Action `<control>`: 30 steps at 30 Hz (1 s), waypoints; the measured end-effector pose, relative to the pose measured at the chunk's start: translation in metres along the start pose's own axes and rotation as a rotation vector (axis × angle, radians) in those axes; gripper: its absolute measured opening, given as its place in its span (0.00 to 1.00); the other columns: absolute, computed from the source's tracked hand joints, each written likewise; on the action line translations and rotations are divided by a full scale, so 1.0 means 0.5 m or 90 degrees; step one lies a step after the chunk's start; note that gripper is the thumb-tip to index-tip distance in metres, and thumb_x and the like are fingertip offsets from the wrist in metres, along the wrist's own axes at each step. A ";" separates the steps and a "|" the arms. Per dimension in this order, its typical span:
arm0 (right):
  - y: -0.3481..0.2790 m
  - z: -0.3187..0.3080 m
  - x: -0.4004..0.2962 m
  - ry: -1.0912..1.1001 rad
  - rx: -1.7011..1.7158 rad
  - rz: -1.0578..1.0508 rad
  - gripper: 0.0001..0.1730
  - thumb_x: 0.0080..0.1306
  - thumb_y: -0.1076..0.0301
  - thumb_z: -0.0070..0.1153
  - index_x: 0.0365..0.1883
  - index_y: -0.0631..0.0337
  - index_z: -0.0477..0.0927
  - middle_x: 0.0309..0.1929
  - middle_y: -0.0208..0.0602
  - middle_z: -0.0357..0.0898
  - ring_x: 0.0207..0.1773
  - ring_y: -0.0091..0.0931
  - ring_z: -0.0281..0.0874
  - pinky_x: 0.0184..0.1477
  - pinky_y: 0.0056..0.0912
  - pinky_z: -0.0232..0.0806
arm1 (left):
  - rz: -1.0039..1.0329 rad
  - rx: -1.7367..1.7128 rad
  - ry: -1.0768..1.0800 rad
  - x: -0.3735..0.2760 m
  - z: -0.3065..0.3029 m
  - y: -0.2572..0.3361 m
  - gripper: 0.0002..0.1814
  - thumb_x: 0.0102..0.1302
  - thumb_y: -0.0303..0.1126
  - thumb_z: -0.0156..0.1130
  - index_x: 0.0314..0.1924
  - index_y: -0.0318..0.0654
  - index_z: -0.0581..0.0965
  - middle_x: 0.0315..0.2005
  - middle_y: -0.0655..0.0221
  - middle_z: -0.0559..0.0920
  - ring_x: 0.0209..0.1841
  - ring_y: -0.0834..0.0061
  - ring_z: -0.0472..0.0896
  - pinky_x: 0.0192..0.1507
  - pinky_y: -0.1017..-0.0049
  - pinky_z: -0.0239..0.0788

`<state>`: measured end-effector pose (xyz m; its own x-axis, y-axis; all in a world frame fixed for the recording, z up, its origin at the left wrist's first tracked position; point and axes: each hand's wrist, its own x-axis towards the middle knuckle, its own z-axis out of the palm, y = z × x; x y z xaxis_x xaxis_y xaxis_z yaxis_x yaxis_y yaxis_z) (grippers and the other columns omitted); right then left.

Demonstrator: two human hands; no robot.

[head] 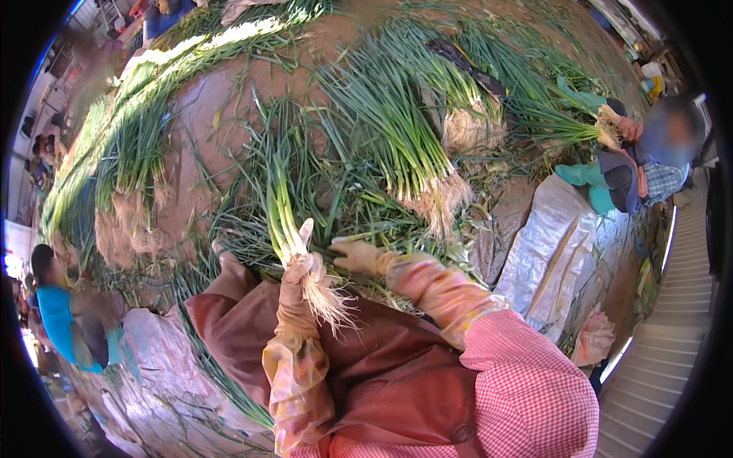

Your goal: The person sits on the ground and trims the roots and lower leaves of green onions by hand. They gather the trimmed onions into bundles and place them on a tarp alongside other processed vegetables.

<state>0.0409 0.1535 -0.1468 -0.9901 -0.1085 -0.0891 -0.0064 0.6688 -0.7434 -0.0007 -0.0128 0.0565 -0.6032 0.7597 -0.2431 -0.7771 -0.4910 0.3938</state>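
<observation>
Gloved in tan, my left hand (302,272) grips a bunch of green onions (280,212) near the root end, above the red-brown apron over my lap. Pale roots hang below the fist, and the green leaves point away from me. To its right my right hand (356,256), in a similar glove, reaches over loose leaves; its fingers lie close to a pale stalk, and whether it grips anything is unclear. Beyond it, a large pile of green onions (421,166) lies with its roots towards me. Cut or loose leaves (378,214) cover the ground between.
More onion bundles lie at the left (134,189) and upper right (469,123). A co-worker (647,166) at the right holds a bunch; another person (57,309) sits at far left. A white woven sack (547,246) lies at right, beside a corrugated wall (658,366).
</observation>
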 end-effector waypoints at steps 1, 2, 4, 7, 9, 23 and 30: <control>-0.064 -0.063 0.008 -0.061 0.149 0.130 0.26 0.66 0.59 0.51 0.63 0.51 0.70 0.51 0.45 0.80 0.45 0.34 0.81 0.50 0.34 0.74 | 0.028 0.004 0.015 -0.022 -0.019 0.012 0.46 0.60 0.27 0.61 0.73 0.46 0.47 0.19 0.71 0.70 0.17 0.81 0.65 0.21 0.80 0.61; -0.065 -0.114 0.008 0.017 0.110 0.178 0.26 0.66 0.60 0.51 0.63 0.51 0.70 0.50 0.44 0.79 0.43 0.33 0.80 0.48 0.34 0.73 | 0.035 0.006 0.010 -0.023 -0.018 0.013 0.46 0.60 0.27 0.61 0.73 0.45 0.47 0.18 0.71 0.71 0.16 0.81 0.65 0.20 0.80 0.61; -0.017 -0.185 -0.016 0.207 -0.061 0.261 0.25 0.66 0.61 0.50 0.63 0.51 0.70 0.47 0.42 0.79 0.41 0.32 0.79 0.45 0.33 0.72 | 0.031 0.012 0.010 -0.018 -0.017 0.011 0.45 0.60 0.28 0.61 0.73 0.44 0.47 0.18 0.71 0.71 0.16 0.81 0.65 0.20 0.80 0.61; 0.095 -0.258 -0.063 0.338 -0.281 0.411 0.25 0.66 0.63 0.50 0.62 0.50 0.70 0.44 0.40 0.78 0.37 0.31 0.78 0.40 0.32 0.70 | 0.017 0.014 -0.009 -0.007 -0.028 0.009 0.45 0.61 0.29 0.60 0.73 0.42 0.47 0.17 0.70 0.71 0.16 0.81 0.66 0.20 0.80 0.61; 0.152 -0.295 -0.081 0.320 -0.320 0.457 0.25 0.66 0.64 0.49 0.62 0.50 0.70 0.41 0.38 0.78 0.34 0.29 0.77 0.36 0.31 0.69 | 0.009 0.021 -0.024 0.001 -0.035 0.008 0.44 0.61 0.29 0.59 0.73 0.41 0.46 0.17 0.69 0.71 0.16 0.80 0.65 0.20 0.79 0.61; 0.041 -0.242 -0.144 0.265 -0.520 0.141 0.26 0.68 0.72 0.43 0.63 0.40 0.69 0.31 0.28 0.77 0.23 0.26 0.76 0.20 0.32 0.69 | 0.030 -0.012 0.007 -0.007 -0.030 0.011 0.44 0.62 0.29 0.59 0.73 0.44 0.45 0.18 0.69 0.71 0.17 0.81 0.65 0.22 0.78 0.62; 0.180 -0.150 -0.233 -0.023 -0.342 0.178 0.32 0.69 0.37 0.37 0.64 0.45 0.66 0.43 0.45 0.82 0.32 0.39 0.82 0.35 0.46 0.73 | -0.007 0.016 -0.014 0.012 -0.025 0.003 0.41 0.62 0.27 0.58 0.71 0.35 0.49 0.19 0.70 0.73 0.17 0.79 0.68 0.21 0.78 0.64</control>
<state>0.1453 0.2814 -0.1536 -0.9590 0.1071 -0.2623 0.1748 0.9521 -0.2507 -0.0079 -0.0145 0.0447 -0.5905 0.7741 -0.2282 -0.7786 -0.4722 0.4133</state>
